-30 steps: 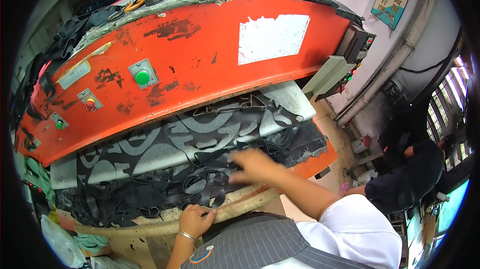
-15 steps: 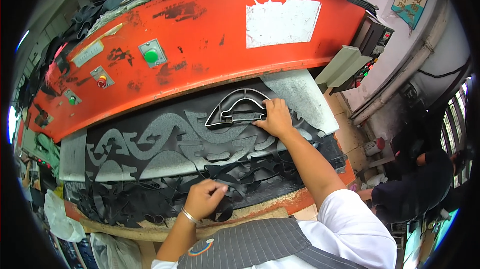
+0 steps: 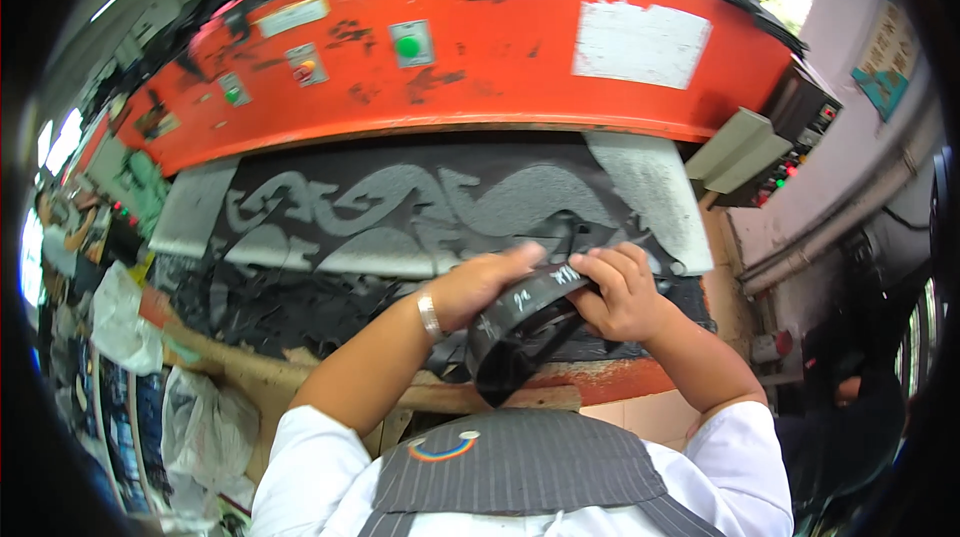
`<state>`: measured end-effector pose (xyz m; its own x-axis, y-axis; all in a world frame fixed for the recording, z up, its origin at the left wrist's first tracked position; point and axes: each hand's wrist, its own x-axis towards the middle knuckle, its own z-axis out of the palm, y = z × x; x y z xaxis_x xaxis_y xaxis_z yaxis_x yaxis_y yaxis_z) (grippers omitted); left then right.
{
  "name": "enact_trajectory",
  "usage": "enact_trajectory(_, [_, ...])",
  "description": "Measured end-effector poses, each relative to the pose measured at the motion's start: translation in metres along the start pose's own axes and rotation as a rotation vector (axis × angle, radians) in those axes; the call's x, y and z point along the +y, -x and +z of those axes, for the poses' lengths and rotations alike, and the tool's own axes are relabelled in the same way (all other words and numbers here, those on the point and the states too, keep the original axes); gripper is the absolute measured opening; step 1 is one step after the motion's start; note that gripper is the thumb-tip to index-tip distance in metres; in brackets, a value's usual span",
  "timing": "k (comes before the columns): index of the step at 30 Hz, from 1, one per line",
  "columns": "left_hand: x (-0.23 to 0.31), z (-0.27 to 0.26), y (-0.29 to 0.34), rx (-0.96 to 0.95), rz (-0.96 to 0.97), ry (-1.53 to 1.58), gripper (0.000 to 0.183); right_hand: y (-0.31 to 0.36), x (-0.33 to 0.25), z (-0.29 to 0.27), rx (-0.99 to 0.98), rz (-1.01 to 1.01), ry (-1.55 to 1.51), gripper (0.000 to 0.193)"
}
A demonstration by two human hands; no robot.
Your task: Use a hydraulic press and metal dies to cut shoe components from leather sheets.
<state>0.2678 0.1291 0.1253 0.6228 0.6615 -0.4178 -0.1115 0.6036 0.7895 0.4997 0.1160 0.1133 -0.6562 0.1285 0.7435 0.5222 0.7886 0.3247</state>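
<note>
My right hand (image 3: 625,295) is closed around one end of a cutting die (image 3: 525,309), a curved dark metal band with white markings on its side. The die is lifted and tipped on its edge near the front of the cutting bed. Close against its upper left side is my left hand (image 3: 468,289), with a bracelet at the wrist. Motion smears its fingers, so its grip is unclear. Beyond the hands a black sheet (image 3: 410,154) lies on a pale grey cutting board (image 3: 655,207). Curved openings in the sheet show the board beneath.
A red press beam (image 3: 500,57) with buttons spans the far side. Black offcuts (image 3: 310,312) lie along the bed's front. A control box (image 3: 800,107) stands at right. Plastic bags (image 3: 205,427) hang at left. A person in dark clothes (image 3: 830,427) is at lower right.
My right hand has lifted the die off the sheet and brought it toward me, turning it on edge. My left hand has moved right and forward to beside it. The view has turned.
</note>
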Motion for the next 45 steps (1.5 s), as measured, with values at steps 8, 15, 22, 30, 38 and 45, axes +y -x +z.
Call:
enact_trajectory(8, [-0.072,0.039,0.055,0.055,0.287,-0.110,0.029,0.016,-0.044,-0.029,-0.009,-0.182,-0.027,0.015])
enact_trajectory(15, [-0.116,0.041,0.085,0.310,0.332,0.223,0.030,0.005,-0.066,-0.033,0.096,-0.186,0.047,0.022])
enact_trajectory(22, [-0.128,-0.048,0.145,0.368,0.789,1.031,0.028,0.032,-0.056,-0.041,0.077,0.331,0.054,0.041])
enact_trajectory(30, [-0.109,-0.219,0.321,0.934,0.986,0.753,0.021,0.035,-0.089,-0.021,-0.351,0.933,-0.069,0.045])
enact_trajectory(38, [-0.088,-0.376,0.356,1.195,0.279,-0.358,0.039,-0.017,-0.166,0.036,-0.681,0.980,-0.138,0.047])
enact_trajectory(45, [-0.075,-0.441,0.331,1.416,-0.281,-1.009,0.061,-0.044,-0.209,0.085,-0.887,1.117,-0.167,0.063])
